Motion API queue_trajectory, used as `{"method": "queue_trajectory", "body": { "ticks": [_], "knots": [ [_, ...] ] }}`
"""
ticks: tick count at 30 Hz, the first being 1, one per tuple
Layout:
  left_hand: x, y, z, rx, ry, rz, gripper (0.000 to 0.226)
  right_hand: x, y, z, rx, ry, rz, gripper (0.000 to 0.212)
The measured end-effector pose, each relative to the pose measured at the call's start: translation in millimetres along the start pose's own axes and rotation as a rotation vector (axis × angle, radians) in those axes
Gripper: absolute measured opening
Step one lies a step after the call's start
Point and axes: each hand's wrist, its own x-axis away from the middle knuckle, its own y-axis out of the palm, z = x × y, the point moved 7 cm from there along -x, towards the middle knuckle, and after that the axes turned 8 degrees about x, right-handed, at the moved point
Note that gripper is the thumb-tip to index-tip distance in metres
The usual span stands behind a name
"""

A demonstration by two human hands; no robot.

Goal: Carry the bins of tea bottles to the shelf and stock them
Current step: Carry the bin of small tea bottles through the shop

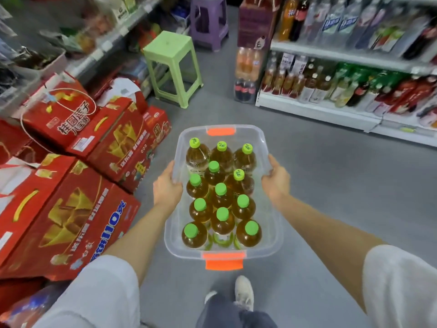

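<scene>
A clear plastic bin (275, 229) with orange clips at both ends hangs in the air above the grey floor in front of me. Inside stand several amber tea bottles (222, 220) with green caps, upright and packed close. My left hand (167, 187) grips the bin's left rim, fingers curled over the edge. My right hand (276, 178) grips the right rim the same way. The drinks shelf (331, 52) with rows of bottles runs along the upper right.
Stacked red gift cartons (78, 185) crowd the left side. A green plastic stool (173, 67) stands ahead in the aisle, a purple stool (209, 20) behind it. Shrink-wrapped drink packs (246, 74) stand at the shelf's end. My shoe (243, 292) is below the bin.
</scene>
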Motion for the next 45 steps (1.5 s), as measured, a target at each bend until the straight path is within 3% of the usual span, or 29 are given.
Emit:
{"method": "queue_trajectory", "body": {
  "ticks": [8, 17, 23, 45],
  "knots": [
    [-159, 7, 29, 0.003, -0.02, -0.024, 0.067, -127, 38, -82, 0.01, 0.028, -0.007, 0.07],
    [-326, 1, 71, -0.034, 0.084, -0.058, 0.065, -241, 79, -174, -0.038, 0.051, 0.001, 0.064],
    [-415, 13, 102, -0.032, 0.116, -0.052, 0.055, -334, 98, -221, 0.002, 0.047, 0.004, 0.07],
    [-755, 41, 144, -0.04, 0.022, 0.007, 0.066, -644, 183, -386, -0.083, 0.008, -0.064, 0.064]
  ]
}}
